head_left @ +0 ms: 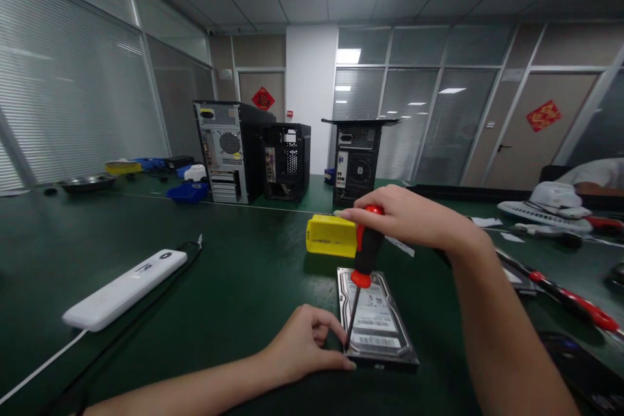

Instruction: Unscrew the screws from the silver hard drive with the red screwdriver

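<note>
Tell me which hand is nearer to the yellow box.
Right. The right hand grips the screwdriver handle just beside the yellow box. The left hand rests lower down, at the near left corner of the hard drive.

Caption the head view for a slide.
Right hand holds a screwdriver upright on a hard drive steadied by left hand.

open mat left, yellow box (331, 236) blocking behind hard drive (376, 322)

Box (331, 235) behind hard drive (376, 318), seemingly apart
</note>
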The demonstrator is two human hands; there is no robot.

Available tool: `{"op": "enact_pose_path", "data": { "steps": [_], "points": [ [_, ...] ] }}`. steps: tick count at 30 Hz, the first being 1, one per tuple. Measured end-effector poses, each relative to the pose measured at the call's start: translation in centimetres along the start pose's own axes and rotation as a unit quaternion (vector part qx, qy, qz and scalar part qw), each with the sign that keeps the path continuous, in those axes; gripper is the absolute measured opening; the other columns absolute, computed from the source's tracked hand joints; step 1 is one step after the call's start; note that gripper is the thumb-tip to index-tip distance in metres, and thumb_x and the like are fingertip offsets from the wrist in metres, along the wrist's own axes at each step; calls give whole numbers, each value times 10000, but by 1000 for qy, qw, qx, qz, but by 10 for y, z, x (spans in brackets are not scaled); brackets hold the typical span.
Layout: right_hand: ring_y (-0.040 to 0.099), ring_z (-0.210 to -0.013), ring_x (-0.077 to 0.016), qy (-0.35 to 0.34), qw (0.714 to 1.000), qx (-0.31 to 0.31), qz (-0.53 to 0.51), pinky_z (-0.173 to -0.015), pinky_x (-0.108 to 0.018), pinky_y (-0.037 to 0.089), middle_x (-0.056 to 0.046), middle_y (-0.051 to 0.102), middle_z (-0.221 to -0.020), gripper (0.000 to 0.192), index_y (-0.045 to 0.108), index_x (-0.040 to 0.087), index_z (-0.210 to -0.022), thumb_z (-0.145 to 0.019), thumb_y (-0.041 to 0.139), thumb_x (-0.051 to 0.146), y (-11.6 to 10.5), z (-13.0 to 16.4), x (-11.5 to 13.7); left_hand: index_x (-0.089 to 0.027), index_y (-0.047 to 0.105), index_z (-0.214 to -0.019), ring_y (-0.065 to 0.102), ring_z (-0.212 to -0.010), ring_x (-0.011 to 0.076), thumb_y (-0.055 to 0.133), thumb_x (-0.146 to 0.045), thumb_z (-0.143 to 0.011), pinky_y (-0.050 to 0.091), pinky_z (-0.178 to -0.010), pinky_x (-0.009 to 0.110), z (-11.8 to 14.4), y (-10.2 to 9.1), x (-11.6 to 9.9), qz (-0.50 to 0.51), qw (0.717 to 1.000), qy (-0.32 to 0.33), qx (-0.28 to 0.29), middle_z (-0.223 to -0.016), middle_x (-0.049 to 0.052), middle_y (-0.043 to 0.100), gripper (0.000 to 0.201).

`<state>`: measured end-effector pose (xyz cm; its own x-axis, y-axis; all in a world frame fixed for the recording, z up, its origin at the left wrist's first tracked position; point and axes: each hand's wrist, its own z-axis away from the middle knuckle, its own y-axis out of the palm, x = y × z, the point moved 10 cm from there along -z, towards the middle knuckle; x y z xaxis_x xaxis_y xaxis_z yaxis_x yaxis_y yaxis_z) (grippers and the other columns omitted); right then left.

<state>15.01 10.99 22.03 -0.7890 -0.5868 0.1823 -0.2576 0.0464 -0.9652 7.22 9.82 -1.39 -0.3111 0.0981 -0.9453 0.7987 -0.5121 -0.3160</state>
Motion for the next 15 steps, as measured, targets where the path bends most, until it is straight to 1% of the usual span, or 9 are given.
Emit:
{"op": "enact_pose_path", "data": {
  "steps": [2,4,6,9,11,13,15],
  "points": [
    [593,-709,-193,6,1000,-7,-19,-619,-302,419,-67,667,-813,475,670,173,-859,-910,385,549,0,1,-2,-95,706,-831,156,-485,64,845,-411,-547,86,-500,248,1,0,-2,-2,1000,4,2,-477,-122,227,447],
    [607,-816,-207,-6,999,-3,-53,-696,-314,445,-76,672,-945,376,643,185,-996,-931,393,459,0,4,-2,-97,704,-851,163,-492,67,837,-411,-566,93,-506,243,1,0,-3,-5,1000,9,6,-484,-119,233,445],
    [602,-931,-214,-41,994,24,-101,-788,-326,458,-77,654,-1067,315,593,191,-1116,-933,422,383,3,7,-1,-97,703,-863,167,-498,68,830,-407,-584,100,-509,238,2,0,-3,-10,1000,13,8,-491,-117,234,436],
    [582,-1008,-212,-85,983,62,-152,-846,-338,465,-72,627,-1132,336,556,195,-1178,-931,449,396,7,9,1,-96,707,-856,171,-503,69,829,-395,-588,109,-507,236,2,0,-2,-14,1000,10,6,-500,-114,228,420],
    [586,-969,-198,-88,980,71,-164,-797,-323,487,-67,616,-1118,350,569,193,-1155,-926,456,431,9,8,-2,-91,713,-855,169,-503,69,823,-384,-598,112,-508,240,2,0,-2,-14,1000,10,4,-500,-113,222,405],
    [590,-839,-166,-68,981,73,-168,-670,-282,500,-59,611,-1056,358,585,183,-1105,-915,465,462,11,6,-7,-84,717,-861,166,-502,70,812,-365,-612,112,-508,245,2,0,-3,-10,1000,9,4,-494,-113,219,387],
    [559,-692,-128,-44,982,77,-168,-552,-246,477,-43,608,-972,376,591,176,-1061,-908,460,494,13,5,-11,-81,719,-866,168,-498,72,799,-349,-624,110,-505,246,3,0,-3,-8,1000,4,6,-488,-111,219,369]
  ]
}}
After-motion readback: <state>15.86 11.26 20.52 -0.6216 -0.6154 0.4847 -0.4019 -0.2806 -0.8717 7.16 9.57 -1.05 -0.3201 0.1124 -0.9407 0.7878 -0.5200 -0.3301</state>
